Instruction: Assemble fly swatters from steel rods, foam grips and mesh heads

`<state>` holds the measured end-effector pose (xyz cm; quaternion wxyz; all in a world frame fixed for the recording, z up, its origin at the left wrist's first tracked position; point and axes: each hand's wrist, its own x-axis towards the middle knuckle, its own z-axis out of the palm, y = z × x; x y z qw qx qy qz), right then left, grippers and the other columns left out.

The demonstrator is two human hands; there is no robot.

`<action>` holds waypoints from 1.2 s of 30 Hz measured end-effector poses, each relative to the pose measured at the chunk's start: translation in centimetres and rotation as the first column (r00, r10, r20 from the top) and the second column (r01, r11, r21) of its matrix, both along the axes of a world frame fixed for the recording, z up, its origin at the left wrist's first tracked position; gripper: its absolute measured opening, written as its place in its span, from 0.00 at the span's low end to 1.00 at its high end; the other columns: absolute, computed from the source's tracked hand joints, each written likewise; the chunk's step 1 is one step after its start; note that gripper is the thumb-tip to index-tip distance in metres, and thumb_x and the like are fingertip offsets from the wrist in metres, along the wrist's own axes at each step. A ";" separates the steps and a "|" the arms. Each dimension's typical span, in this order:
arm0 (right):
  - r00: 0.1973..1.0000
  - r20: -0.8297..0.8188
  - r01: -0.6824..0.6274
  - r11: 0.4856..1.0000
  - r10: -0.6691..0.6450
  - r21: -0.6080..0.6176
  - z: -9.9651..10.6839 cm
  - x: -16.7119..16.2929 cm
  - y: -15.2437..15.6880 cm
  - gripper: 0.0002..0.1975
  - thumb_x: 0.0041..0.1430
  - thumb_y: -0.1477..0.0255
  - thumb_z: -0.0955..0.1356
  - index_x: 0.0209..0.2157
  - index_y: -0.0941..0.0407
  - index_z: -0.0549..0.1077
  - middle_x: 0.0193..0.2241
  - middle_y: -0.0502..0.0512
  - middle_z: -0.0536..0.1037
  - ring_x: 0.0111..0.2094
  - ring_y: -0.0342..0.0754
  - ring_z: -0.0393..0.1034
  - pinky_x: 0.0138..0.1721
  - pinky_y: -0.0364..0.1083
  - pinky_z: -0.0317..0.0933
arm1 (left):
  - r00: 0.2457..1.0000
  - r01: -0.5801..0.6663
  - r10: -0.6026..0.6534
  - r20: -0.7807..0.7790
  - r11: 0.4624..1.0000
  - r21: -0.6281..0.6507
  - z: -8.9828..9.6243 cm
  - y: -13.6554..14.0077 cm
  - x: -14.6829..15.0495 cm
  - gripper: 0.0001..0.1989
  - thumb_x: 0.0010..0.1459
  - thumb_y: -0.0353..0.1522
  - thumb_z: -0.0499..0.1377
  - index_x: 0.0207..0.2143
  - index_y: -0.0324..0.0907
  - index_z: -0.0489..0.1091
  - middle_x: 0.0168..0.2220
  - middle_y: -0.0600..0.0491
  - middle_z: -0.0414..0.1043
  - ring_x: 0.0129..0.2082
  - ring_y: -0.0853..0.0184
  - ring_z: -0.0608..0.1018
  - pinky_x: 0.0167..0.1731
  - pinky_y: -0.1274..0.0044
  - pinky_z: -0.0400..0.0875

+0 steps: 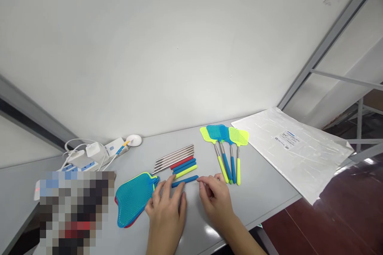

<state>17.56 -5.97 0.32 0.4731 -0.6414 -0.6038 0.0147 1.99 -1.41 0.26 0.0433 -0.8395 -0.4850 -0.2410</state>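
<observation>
My left hand (167, 207) lies over the table with its fingers apart. Its fingertips touch the left part of a blue fly swatter handle grip (189, 179) and reach the end of a yellow-green grip (186, 171). My right hand (216, 197) has its index fingertip at the right end of the same blue grip, the other fingers curled and holding nothing. Behind lie more blue grips (184, 165), a red grip (182, 162) and a row of several metal rods (176, 155). Left of my left hand is a stack of swatter heads (134, 197), blue on top, with yellow and red edges showing.
Several assembled fly swatters (224, 153), blue and yellow-green, lie fanned at the right. A white plastic package (290, 143) covers the table's right end. A power strip with chargers and cables (95, 153) and a white round device (134, 140) stand at the left, by a pixelated area.
</observation>
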 end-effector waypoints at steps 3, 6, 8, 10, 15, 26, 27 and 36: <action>1.000 -0.011 0.006 1.000 -0.006 -0.006 0.1 -0.2 -0.2 0.10 0.64 0.74 0.61 0.39 0.54 0.74 0.18 0.45 0.63 0.21 0.44 0.55 0.32 0.47 0.54 | 0.994 0.095 -0.095 0.050 0.995 0.001 -0.5 -0.2 -0.6 0.14 0.63 0.31 0.53 0.46 0.49 0.75 0.50 0.49 0.76 0.48 0.54 0.74 0.43 0.64 0.59; 1.000 0.017 0.001 0.999 0.000 -0.045 0.7 -0.1 -0.2 0.11 0.65 0.73 0.61 0.39 0.54 0.74 0.18 0.46 0.65 0.22 0.45 0.59 0.32 0.47 0.54 | 0.983 0.166 -0.161 0.093 0.985 -0.045 -1.0 -0.7 -1.1 0.16 0.65 0.30 0.52 0.51 0.48 0.72 0.46 0.49 0.78 0.44 0.59 0.77 0.42 0.67 0.58; 0.997 0.065 -0.039 0.995 0.045 -0.096 1.7 0.2 0.3 0.11 0.64 0.73 0.61 0.38 0.55 0.74 0.19 0.47 0.68 0.23 0.45 0.61 0.32 0.47 0.55 | 0.975 0.191 -0.178 0.135 0.978 -0.085 -1.1 -1.2 -1.5 0.16 0.65 0.29 0.50 0.52 0.47 0.71 0.45 0.49 0.78 0.43 0.60 0.77 0.41 0.67 0.59; 0.984 0.131 -0.101 0.981 0.123 -0.164 3.1 0.6 1.4 0.10 0.65 0.73 0.61 0.37 0.55 0.74 0.22 0.48 0.72 0.24 0.44 0.63 0.34 0.47 0.56 | 0.961 0.215 -0.188 0.203 0.969 -0.122 -1.1 -1.6 -1.9 0.16 0.65 0.29 0.51 0.52 0.47 0.70 0.45 0.49 0.78 0.43 0.60 0.77 0.41 0.68 0.61; 0.901 0.299 -0.201 0.914 0.313 -0.351 6.0 1.2 7.5 0.11 0.67 0.72 0.61 0.38 0.55 0.75 0.33 0.53 0.76 0.34 0.46 0.70 0.40 0.48 0.60 | 0.868 0.225 -0.134 0.478 0.965 -0.136 -0.4 -2.4 -3.0 0.13 0.63 0.30 0.56 0.50 0.46 0.69 0.46 0.48 0.76 0.45 0.60 0.77 0.44 0.70 0.67; 0.579 0.455 -0.254 0.681 0.676 -0.687 5.8 -1.9 19.0 0.17 0.65 0.65 0.67 0.53 0.56 0.69 0.51 0.59 0.71 0.47 0.51 0.71 0.46 0.55 0.68 | 0.674 0.133 -0.102 0.732 0.991 0.015 0.1 -2.7 -3.9 0.13 0.60 0.24 0.58 0.47 0.45 0.70 0.41 0.50 0.74 0.41 0.65 0.77 0.42 0.74 0.73; 0.555 0.459 -0.257 0.668 0.693 -0.698 5.6 -1.9 19.2 0.17 0.65 0.65 0.67 0.53 0.56 0.69 0.51 0.59 0.71 0.47 0.51 0.71 0.46 0.55 0.68 | 0.672 0.166 -0.131 0.729 0.986 0.024 0.1 -2.8 -3.8 0.14 0.60 0.23 0.58 0.47 0.45 0.70 0.41 0.50 0.74 0.41 0.65 0.77 0.42 0.74 0.73; 0.592 0.478 -0.267 0.718 0.649 -0.643 5.9 -0.8 19.3 0.09 0.64 0.69 0.66 0.43 0.60 0.72 0.38 0.57 0.77 0.37 0.49 0.73 0.40 0.52 0.68 | 0.635 0.266 -0.204 0.745 0.963 0.037 -0.4 -3.2 -3.2 0.17 0.59 0.22 0.59 0.48 0.46 0.68 0.42 0.53 0.78 0.40 0.66 0.79 0.41 0.74 0.73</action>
